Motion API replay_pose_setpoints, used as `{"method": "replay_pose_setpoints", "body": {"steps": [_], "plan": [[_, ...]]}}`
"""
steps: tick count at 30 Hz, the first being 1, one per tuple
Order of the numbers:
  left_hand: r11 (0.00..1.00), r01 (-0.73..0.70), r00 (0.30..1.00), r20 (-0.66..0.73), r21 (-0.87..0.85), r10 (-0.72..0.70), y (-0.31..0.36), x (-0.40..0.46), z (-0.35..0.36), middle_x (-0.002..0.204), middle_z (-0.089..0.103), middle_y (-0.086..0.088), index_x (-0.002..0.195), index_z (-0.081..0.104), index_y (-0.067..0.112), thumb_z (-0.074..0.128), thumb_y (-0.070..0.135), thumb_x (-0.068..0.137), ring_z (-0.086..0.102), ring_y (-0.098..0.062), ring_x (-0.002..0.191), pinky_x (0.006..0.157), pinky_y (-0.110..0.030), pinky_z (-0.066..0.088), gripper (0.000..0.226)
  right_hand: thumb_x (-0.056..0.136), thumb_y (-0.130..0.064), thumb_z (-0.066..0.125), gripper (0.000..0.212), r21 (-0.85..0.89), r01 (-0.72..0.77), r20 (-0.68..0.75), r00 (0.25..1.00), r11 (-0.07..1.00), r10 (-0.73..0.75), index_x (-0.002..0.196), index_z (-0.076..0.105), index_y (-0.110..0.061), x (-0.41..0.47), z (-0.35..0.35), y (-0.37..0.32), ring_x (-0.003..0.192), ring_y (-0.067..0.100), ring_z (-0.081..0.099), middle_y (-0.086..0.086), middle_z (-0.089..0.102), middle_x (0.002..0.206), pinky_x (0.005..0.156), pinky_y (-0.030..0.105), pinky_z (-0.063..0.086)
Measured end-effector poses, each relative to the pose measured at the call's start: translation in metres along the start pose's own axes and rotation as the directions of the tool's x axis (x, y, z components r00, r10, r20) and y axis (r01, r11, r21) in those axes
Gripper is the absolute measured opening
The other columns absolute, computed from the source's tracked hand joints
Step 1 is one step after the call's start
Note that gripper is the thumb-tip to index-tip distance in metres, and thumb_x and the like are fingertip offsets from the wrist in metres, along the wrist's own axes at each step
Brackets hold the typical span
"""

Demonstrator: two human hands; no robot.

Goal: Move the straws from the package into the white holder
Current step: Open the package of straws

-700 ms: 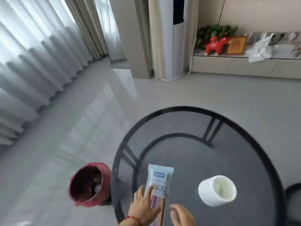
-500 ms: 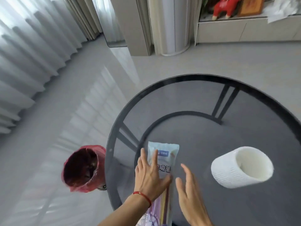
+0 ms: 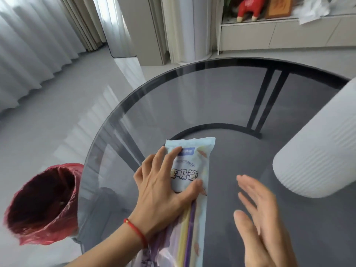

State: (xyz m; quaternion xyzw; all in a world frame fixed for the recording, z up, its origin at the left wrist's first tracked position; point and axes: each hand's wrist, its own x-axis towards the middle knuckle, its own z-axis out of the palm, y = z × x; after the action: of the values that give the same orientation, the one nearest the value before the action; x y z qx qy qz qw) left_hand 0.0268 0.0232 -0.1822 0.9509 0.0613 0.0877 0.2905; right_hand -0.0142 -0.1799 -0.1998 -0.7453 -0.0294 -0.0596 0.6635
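Note:
A pale blue straw package (image 3: 194, 164) lies lengthwise on the round glass table (image 3: 221, 97), with coloured straws (image 3: 187, 228) showing through its clear lower part. My left hand (image 3: 161, 191), with a red cord on the wrist, lies on the package, fingers along its left side and thumb across the front. My right hand (image 3: 264, 220) hovers open just right of the package, blurred, touching nothing. The white ribbed holder (image 3: 316, 157) stands at the right, large and close, its top cut off by the frame edge.
A bin lined with a red bag (image 3: 42, 205) stands on the floor left of the table. Beyond the table are a white column unit (image 3: 194, 27), grey curtains (image 3: 34, 51) and a low shelf (image 3: 279, 33) with a red toy.
The view has come closer and lower to the table. My left hand has slid up and settled on the package. My right hand has lifted beside it. The holder looks much larger.

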Motion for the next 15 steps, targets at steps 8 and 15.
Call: {"method": "replay_pose_setpoints", "body": {"steps": [8, 15], "plan": [[0.986, -0.167, 0.956, 0.245, 0.001, 0.162, 0.018, -0.007, -0.02, 0.136, 0.049, 0.022, 0.133, 0.04, 0.052, 0.059, 0.06, 0.068, 0.036, -0.022, 0.131, 0.101, -0.043, 0.022, 0.068, 0.106, -0.011, 0.049, 0.062, -0.164, -0.054, 0.014, 0.998, 0.985, 0.057, 0.16, 0.023, -0.029, 0.0, 0.006, -0.021, 0.14, 0.001, 0.046, -0.005, 0.039, 0.158, 0.101, 0.006, 0.037], [0.883, -0.47, 0.768, 0.5, 0.017, 0.4, 0.047, -0.025, -0.058, 0.149, 0.044, 0.002, 0.147, 0.033, 0.037, 0.068, 0.006, 0.077, 0.042, -0.028, 0.133, 0.108, -0.051, 0.041, 0.084, 0.108, -0.033, 0.049, 0.043, -0.324, -0.284, 0.068, 0.944, 0.903, 0.322, 0.149, 0.05, -0.019, -0.001, -0.013, -0.052, 0.112, 0.021, 0.068, 0.002, 0.069, 0.134, 0.1, 0.044, 0.055]]}}
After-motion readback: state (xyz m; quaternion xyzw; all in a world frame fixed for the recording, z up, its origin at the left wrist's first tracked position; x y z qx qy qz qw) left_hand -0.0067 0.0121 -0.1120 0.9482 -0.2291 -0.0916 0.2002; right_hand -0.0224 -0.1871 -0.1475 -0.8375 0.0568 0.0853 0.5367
